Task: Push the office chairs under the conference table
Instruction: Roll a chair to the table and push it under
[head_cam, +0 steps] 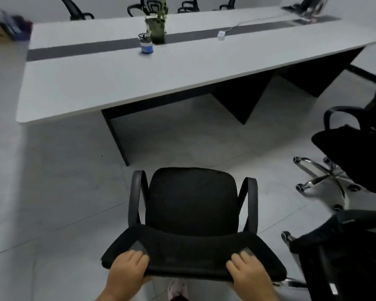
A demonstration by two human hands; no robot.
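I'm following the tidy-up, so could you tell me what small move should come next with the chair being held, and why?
Probably roll the held chair straight forward toward the conference table. The left hand and right hand grip the top of its backrest, the seat faces the table, and bare floor separates it from the open gap beneath the tabletop.

chair (191,205): black mesh | table (117,83): white, dark stripe | floor (52,192): grey tiles

I see an office meeting room: a long white counter (139,83) with a dark cable strip down its middle, black mesh swivel chairs (191,205) on both sides, a pen cup (146,43), a potted plant (157,29), pale floor tiles (52,192).
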